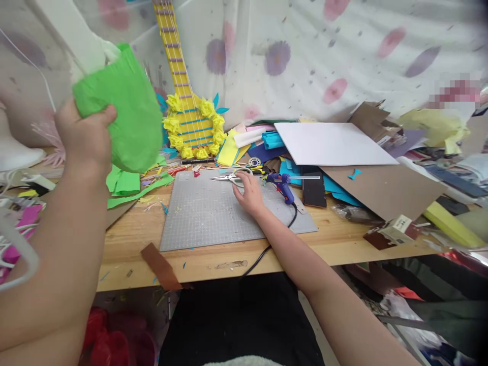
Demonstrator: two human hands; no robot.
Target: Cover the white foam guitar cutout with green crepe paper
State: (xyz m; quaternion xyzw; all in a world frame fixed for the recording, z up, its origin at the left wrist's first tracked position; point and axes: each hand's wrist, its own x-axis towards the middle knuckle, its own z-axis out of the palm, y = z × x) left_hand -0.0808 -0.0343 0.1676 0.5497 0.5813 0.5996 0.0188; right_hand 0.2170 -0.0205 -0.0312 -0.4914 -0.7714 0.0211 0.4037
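My left hand (86,134) is raised at the left and grips a rounded piece covered in bright green crepe paper (127,114), with a long white neck that looks like a model guitar's (72,33). My thumb presses on the green face; the fingers behind are hidden. Over the grey cutting mat (206,218), my right hand (248,192) has its fingers on the handles of a pair of scissors (224,178). The blades point left. A blue glue gun (281,187) with a clear glue stick lies just right of this hand.
A yellow paper guitar (194,122) with yellow flowers leans on the curtain. Green paper strips (124,181) lie at left. To the right are a phone (313,190), a white board (331,145), cardboard (385,185) and a small box (396,231). A black cord (263,254) crosses the table edge.
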